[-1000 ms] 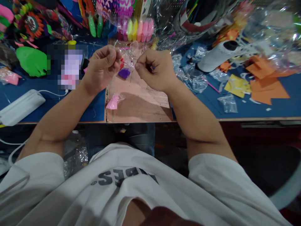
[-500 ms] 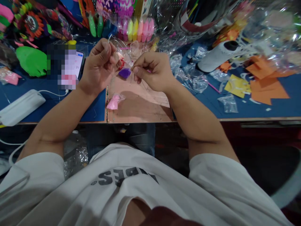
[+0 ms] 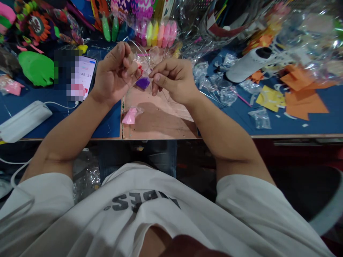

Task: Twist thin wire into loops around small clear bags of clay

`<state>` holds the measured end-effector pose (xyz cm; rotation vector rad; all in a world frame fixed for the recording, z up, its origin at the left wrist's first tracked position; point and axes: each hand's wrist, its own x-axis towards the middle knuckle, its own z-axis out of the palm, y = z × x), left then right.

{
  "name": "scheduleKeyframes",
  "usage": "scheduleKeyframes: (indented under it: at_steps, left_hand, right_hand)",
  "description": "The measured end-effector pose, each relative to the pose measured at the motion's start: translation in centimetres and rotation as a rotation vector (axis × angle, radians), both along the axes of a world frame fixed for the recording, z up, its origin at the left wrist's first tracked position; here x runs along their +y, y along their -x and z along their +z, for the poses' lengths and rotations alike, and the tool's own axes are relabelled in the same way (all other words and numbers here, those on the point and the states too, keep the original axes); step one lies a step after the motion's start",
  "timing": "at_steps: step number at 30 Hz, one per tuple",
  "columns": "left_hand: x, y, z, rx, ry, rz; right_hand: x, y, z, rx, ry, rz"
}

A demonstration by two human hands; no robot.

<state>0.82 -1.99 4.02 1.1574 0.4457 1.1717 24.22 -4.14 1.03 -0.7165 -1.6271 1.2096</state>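
Note:
My left hand [image 3: 114, 76] is raised above the board, its thumb and fingers curled closed around a thin pale wire [image 3: 142, 53]. The wire bows up and across to my right hand [image 3: 174, 80], whose thumb and forefinger pinch it. Other fine strands hang below the right fingers, too thin to make out clearly. Just beyond the left fingertips shows a small red piece, partly hidden. A purple packet [image 3: 143, 83] lies under the gap between my hands. Nearer the edge, a pink packet [image 3: 130, 116] in clear plastic rests on the wooden board [image 3: 160, 125].
Left of my hands are a phone [image 3: 86, 73], a white power bank [image 3: 25, 121] on a cable and a green flat shape [image 3: 36, 69]. Bright clay packets [image 3: 155, 34] stand behind. To the right lie a white bottle [image 3: 248, 66], clear wrappers and orange sheets [image 3: 305, 103].
The left fingers have shifted slightly right, toward the right hand, and curl differently. My right fingers have moved a little too. Both hands stay over the same spot.

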Motion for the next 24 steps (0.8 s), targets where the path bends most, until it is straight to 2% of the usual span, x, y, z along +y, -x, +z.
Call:
scheduleKeyframes:
  at_steps: [3, 7, 12, 14, 18, 19, 21, 23, 24]
  left_hand:
    - [0.4, 0.2, -0.4, 0.003, -0.004, -0.021]
    - [0.7, 0.2, -0.7, -0.022, -0.016, -0.067]
    - [0.8, 0.1, -1.1, 0.042, -0.059, 0.0]
    - [1.2, 0.3, -1.8, 0.135, -0.118, 0.041]
    - [2.9, 0.7, -4.2, 0.383, -0.21, 0.141]
    - [3.2, 0.7, -4.7, 0.424, -0.267, 0.186]
    - [3.2, 0.6, -5.2, 0.421, -0.462, 0.39]
    - [2.4, 0.3, -4.8, 0.344, -0.708, 0.707]
    - [1.7, 0.1, -4.4, 0.385, -0.794, 0.771]
  right_hand:
    - [-0.3, 0.0, 0.2, 0.003, 0.039, -0.018]
    - [-0.6, 0.5, 0.3, 0.059, 0.16, 0.085]
    - [-1.3, 1.8, 0.3, 0.278, 0.371, 0.181]
    - [-1.7, 2.1, 0.3, 0.331, 0.403, 0.158]
    - [-2.0, 2.3, 0.2, 0.396, 0.444, 0.059]
    - [-2.0, 2.3, 0.1, 0.401, 0.45, 0.038]
    - [-1.6, 2.4, -0.3, 0.392, 0.456, 0.011]
    - [-1.2, 2.4, -0.7, 0.371, 0.46, -0.024]
    - [-1.0, 2.3, -0.9, 0.352, 0.461, -0.042]
